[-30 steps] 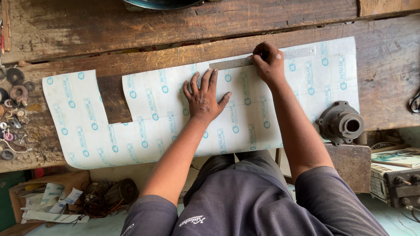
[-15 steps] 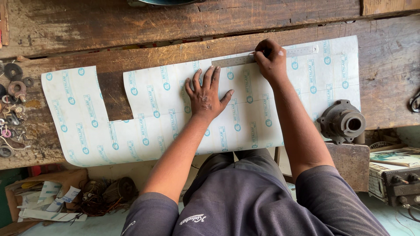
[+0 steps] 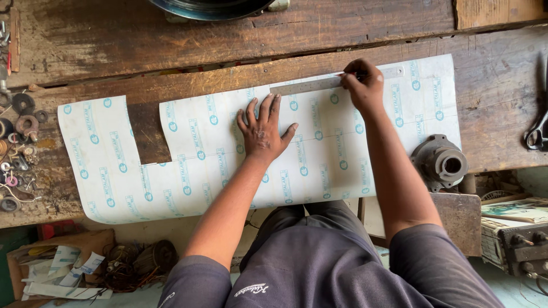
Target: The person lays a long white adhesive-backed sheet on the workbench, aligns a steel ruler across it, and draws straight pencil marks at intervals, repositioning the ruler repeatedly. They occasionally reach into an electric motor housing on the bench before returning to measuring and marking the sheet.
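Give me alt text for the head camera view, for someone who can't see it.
A person's left hand presses flat on a white sheet with blue printed marks on a worn wooden workbench, while the right hand pinches a metal ruler lying across it.

Worn wooden surface (image 3: 171, 51) of broad, scratched planks, seen from above in even daylight. A dark round rim (image 3: 211, 7) sits at its far edge; small washers and rings (image 3: 17, 154) lie scattered at its left end. Below the surface: a cardboard box of paper scraps (image 3: 51, 271), a coil of wire (image 3: 137, 262), and pale floor (image 3: 514, 288).
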